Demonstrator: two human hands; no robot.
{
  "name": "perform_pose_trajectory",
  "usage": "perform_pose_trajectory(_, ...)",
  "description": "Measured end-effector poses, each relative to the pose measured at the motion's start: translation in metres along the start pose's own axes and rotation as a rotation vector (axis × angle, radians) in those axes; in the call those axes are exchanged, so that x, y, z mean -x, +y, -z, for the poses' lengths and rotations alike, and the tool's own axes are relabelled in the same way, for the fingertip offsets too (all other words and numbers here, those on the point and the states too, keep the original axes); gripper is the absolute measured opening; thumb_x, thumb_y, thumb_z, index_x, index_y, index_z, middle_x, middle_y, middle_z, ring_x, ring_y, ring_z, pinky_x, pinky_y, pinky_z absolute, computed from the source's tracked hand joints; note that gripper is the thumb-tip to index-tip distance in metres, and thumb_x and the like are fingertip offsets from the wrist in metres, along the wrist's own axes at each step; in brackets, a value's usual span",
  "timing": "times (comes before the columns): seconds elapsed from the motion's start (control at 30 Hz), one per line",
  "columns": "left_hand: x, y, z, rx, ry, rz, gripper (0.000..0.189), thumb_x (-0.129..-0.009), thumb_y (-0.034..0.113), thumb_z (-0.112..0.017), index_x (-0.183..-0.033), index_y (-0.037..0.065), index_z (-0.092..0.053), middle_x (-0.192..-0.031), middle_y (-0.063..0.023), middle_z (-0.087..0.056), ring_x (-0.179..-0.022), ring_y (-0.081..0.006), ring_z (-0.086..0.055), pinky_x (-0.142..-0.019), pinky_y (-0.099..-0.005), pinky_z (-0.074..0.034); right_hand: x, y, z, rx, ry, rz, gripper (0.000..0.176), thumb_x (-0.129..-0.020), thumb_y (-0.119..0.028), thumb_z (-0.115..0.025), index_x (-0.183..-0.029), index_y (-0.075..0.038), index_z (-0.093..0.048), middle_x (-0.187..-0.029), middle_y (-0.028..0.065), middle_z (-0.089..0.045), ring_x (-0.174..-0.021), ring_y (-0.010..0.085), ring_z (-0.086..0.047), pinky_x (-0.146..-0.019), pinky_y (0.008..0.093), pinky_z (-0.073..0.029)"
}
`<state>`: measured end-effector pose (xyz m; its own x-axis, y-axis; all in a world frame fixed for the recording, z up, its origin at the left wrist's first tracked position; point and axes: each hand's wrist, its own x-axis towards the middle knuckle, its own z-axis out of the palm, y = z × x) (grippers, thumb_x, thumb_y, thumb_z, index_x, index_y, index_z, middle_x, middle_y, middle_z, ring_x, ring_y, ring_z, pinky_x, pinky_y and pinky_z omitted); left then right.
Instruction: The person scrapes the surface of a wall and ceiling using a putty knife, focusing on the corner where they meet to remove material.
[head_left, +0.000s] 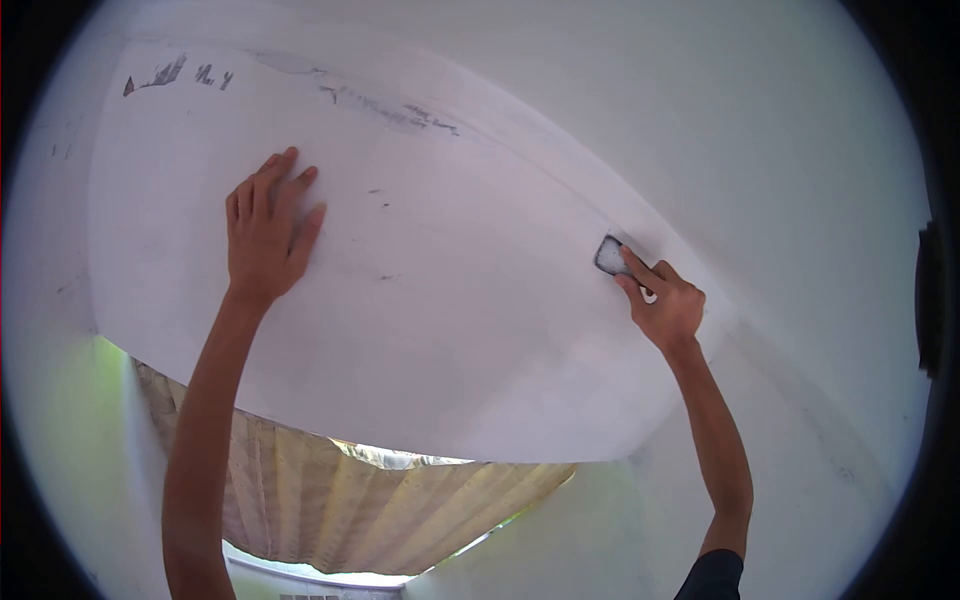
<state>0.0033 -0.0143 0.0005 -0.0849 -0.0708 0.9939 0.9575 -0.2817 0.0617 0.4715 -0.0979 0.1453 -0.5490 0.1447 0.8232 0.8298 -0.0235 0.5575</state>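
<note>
My left hand [262, 225] rests against the white wall panel [450, 300], its fingers spread and nothing in them. To the right, my right hand [668, 300] grips a small flat grey pad with a dark rim [609, 256], thumb below and forefinger laid on its face. The pad lies against the panel close to the upper right edge, where panel and ceiling meet. Its exact kind is hard to make out. Dark scuffed patches [430, 118] run along the panel's upper edge, and a few small marks show between my hands.
Below the panel hangs a beige pleated curtain [330, 500], with bright window light at its edges. A pale ceiling [720, 110] stretches overhead to the right. More white wall [800, 460] lies at lower right. A dark object [930, 300] stands at the far right edge.
</note>
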Motion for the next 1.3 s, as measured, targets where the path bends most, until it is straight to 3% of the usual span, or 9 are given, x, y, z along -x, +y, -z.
perform_pose_trajectory(0.33, -0.001, 0.000, 0.001, 0.027, -0.003, 0.019, 0.038, -0.099, 0.027, -0.058, -0.132, 0.009, -0.060, -0.151, -0.0094, -0.047, -0.139, -0.0276, -0.041, -0.111, -0.0425, -0.029, 0.031, 0.024, -0.006, 0.056, -0.018, -0.057, 0.038, -0.079, -0.038, -0.083, -0.117, -0.034, -0.077, -0.061, -0.0048, -0.051, -0.044, 0.0141, -0.048, -0.041, 0.0300, -0.041)
perform_pose_trajectory(0.47, -0.001, 0.000, -0.001, 0.004, -0.005, 0.002, 0.039, -0.099, 0.027, -0.058, -0.133, 0.009, -0.060, -0.151, -0.0091, -0.047, -0.139, -0.0275, -0.041, -0.111, -0.0427, -0.029, -0.015, -0.040, -0.011, -0.082, 0.072, 0.109, 0.037, -0.082, -0.039, -0.080, -0.118, -0.033, -0.076, -0.062, -0.0027, -0.053, -0.044, 0.0168, -0.050, -0.041, 0.0317, -0.041)
perform_pose_trajectory(0.63, -0.002, -0.002, 0.002, 0.058, -0.022, 0.012, 0.038, -0.099, 0.027, -0.058, -0.134, 0.010, -0.060, -0.152, -0.0077, -0.046, -0.139, -0.0267, -0.041, -0.111, -0.0422, -0.029, -0.015, -0.084, -0.004, -0.275, -0.216, -0.118, 0.030, -0.093, -0.039, -0.071, -0.121, -0.031, -0.074, -0.063, -0.0003, -0.054, -0.050, 0.0205, -0.054, -0.049, 0.0360, -0.045)
perform_pose_trajectory(0.7, -0.003, -0.001, 0.002, 0.085, -0.032, 0.040, 0.038, -0.099, 0.027, -0.058, -0.133, 0.010, -0.061, -0.152, -0.0072, -0.046, -0.139, -0.0263, -0.041, -0.111, -0.0418, -0.029, 0.004, -0.077, -0.001, -0.406, -0.382, -0.185, 0.031, -0.100, -0.037, -0.061, -0.126, -0.024, -0.072, -0.067, 0.0039, -0.058, -0.056, 0.0243, -0.057, -0.054, 0.0378, -0.048)
perform_pose_trajectory(0.77, -0.002, -0.002, 0.001, 0.034, -0.031, 0.042, 0.038, -0.099, 0.027, -0.057, -0.133, 0.010, -0.060, -0.152, -0.0070, -0.047, -0.139, -0.0261, -0.041, -0.111, -0.0414, -0.030, 0.031, -0.044, -0.021, -0.593, -0.362, -0.297, 0.032, -0.105, -0.033, -0.053, -0.113, -0.011, -0.075, -0.065, 0.0084, -0.059, -0.054, 0.0245, -0.056, -0.054, 0.0367, -0.046)
perform_pose_trajectory(0.87, -0.003, -0.001, -0.002, -0.001, -0.017, 0.023, 0.038, -0.099, 0.027, -0.057, -0.133, 0.010, -0.060, -0.152, -0.0068, -0.047, -0.139, -0.0260, -0.041, -0.112, -0.0413, -0.029, 0.026, 0.005, -0.013, -0.514, -0.302, -0.453, 0.041, -0.108, -0.030, -0.046, -0.094, -0.002, -0.072, -0.061, 0.0109, -0.057, -0.052, 0.0225, -0.054, -0.055, 0.0352, -0.045)
perform_pose_trajectory(0.93, -0.002, 0.000, -0.002, -0.007, -0.017, 0.017, 0.038, -0.100, 0.028, -0.057, -0.134, 0.010, -0.060, -0.152, -0.0068, -0.046, -0.139, -0.0259, -0.041, -0.112, -0.0414, -0.029, 0.002, 0.016, -0.008, -0.507, -0.216, -0.395, 0.045, -0.109, -0.028, -0.042, -0.081, -0.002, -0.065, -0.056, 0.0091, -0.051, -0.049, 0.0202, -0.048, -0.054, 0.0339, -0.043)
perform_pose_trajectory(1.07, -0.003, 0.001, 0.006, -0.006, -0.002, 0.008, 0.038, -0.100, 0.028, -0.057, -0.133, 0.010, -0.060, -0.152, -0.0068, -0.046, -0.139, -0.0257, -0.041, -0.112, -0.0413, -0.029, -0.008, 0.036, -0.027, -0.384, -0.176, -0.156, 0.041, -0.109, -0.029, -0.044, -0.088, -0.003, -0.068, -0.061, 0.0139, -0.060, -0.055, 0.0331, -0.061, -0.057, 0.0410, -0.049)
perform_pose_trajectory(1.3, -0.002, 0.001, 0.007, -0.014, -0.007, 0.007, 0.037, -0.101, 0.029, -0.055, -0.133, 0.010, -0.060, -0.153, -0.0073, -0.046, -0.139, -0.0259, -0.041, -0.112, -0.0414, -0.029, -0.011, 0.042, -0.028, -0.294, -0.274, -0.201, 0.038, -0.108, -0.030, -0.045, -0.095, -0.003, -0.068, -0.067, 0.0187, -0.064, -0.062, 0.0418, -0.063, -0.057, 0.0482, -0.050)
